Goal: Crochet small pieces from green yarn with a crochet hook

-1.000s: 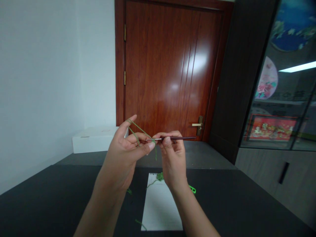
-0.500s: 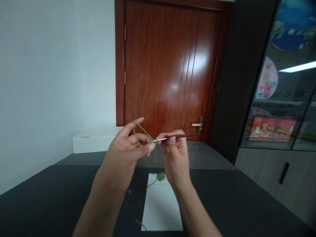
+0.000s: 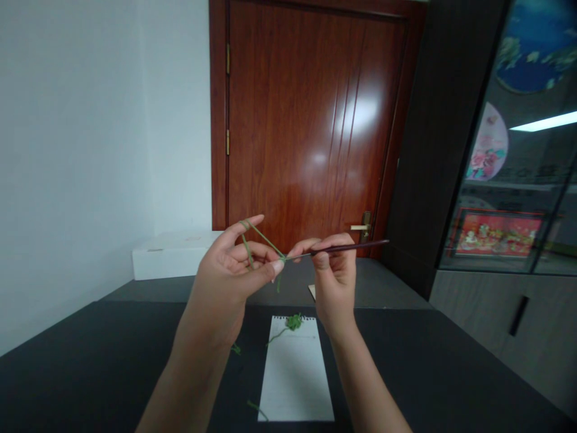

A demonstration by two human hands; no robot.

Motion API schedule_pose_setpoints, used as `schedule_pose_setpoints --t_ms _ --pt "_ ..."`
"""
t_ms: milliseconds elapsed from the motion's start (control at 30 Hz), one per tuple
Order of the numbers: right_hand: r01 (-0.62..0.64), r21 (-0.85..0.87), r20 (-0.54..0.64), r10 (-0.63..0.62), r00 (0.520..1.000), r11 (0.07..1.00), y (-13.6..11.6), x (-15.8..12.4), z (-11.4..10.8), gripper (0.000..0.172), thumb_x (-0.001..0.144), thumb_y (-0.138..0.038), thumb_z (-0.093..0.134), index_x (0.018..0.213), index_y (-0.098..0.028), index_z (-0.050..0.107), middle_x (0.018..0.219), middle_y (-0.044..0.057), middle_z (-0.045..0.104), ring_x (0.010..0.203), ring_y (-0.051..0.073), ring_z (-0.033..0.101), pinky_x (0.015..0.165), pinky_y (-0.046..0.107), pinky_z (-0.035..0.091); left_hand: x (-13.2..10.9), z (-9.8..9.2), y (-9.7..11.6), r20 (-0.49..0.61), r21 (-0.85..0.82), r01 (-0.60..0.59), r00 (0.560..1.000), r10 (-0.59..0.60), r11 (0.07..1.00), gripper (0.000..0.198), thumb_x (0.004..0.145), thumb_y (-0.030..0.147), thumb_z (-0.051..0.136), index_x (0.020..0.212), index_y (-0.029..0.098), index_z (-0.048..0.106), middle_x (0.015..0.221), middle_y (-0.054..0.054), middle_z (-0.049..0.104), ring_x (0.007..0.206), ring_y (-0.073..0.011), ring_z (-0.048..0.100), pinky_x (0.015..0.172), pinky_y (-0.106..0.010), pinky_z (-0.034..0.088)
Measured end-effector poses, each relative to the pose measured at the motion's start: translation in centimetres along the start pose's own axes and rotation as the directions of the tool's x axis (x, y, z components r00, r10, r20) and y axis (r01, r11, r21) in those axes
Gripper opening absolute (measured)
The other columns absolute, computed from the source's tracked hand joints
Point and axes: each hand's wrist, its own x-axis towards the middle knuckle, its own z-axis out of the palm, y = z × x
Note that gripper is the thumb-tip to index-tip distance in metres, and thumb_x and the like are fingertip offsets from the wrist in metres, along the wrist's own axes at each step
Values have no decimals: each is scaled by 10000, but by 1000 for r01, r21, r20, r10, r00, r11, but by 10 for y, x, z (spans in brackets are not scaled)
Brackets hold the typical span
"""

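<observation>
My left hand [image 3: 232, 264], index finger extended, pinches the green yarn [image 3: 265, 239] between thumb and fingers. My right hand [image 3: 336, 276], raised beside it, grips the crochet hook [image 3: 354, 246] almost level, its tip at the yarn above the notepad [image 3: 295, 379].

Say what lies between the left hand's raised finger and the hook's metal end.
Head view: a straight strand of green yarn spans from the left hand to the hook.

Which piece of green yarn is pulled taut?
The strand looped on the left hand, taut toward the hook. The clump lies on the paper, one short bit at its lower-left corner, another beside the left forearm.
</observation>
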Motion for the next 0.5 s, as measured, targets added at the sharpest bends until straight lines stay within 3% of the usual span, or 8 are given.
schedule_pose_setpoints --t_ms 233,500 --pt "61 -156 1 -61 998 986 2 -2 -4 38 986 -266 576 971 -255 543 865 -4 702 781 166 676 783 360 531 4 6 -8 -63 63 -52 996 56 997 722 702 131 819 1369 123 543 708 1 703 654 -146 622 651 -257 475" --pt "275 -386 79 -266 961 880 22 -3 -15 67 957 -213 576 963 -271 609 895 27 723 871 218 687 853 438 508 15 8 -30 -94 114 -135 985 146 984 658 683 97 793 1305 154 586 731 -1 709 698 -164 663 678 -265 502"
